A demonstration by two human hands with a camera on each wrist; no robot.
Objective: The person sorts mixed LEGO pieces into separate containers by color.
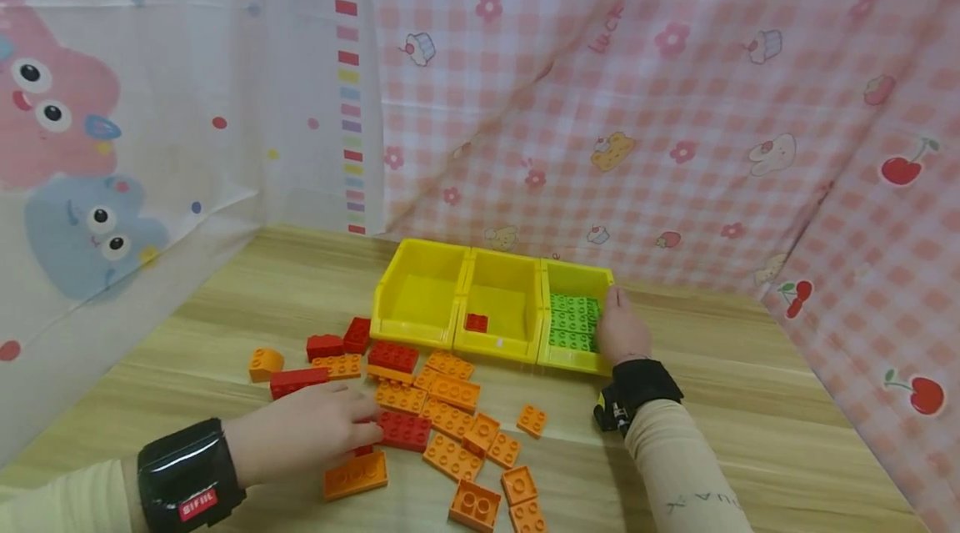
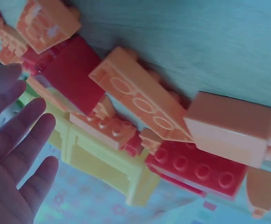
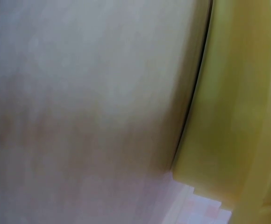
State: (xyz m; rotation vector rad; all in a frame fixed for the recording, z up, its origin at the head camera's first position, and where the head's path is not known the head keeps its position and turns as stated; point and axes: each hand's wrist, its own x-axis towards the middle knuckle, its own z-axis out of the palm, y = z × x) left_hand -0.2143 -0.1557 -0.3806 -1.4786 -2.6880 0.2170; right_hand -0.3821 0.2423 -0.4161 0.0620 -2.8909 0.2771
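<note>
My left hand [image 1: 307, 431] hovers low over a loose spread of toy building bricks, its fingers extended and spread in the left wrist view. Just beside its fingertips is a red brick [image 1: 406, 430], and an orange brick [image 1: 356, 475] lies below the hand. My right hand [image 1: 624, 331] is at the right side wall of the right yellow bin [image 1: 576, 359], which holds rows of green bricks [image 1: 573, 320]. The right wrist view shows that bin's outer wall [image 3: 229, 107] but no fingers; I cannot tell whether they grip the wall.
The middle yellow bin [image 1: 498, 299] holds one small red brick [image 1: 476, 323]; the left yellow bin [image 1: 423, 295] adjoins it. Several orange and red bricks lie in front on the wooden table [image 1: 720, 399]. Patterned curtains [image 1: 510, 99] hang behind and at the sides.
</note>
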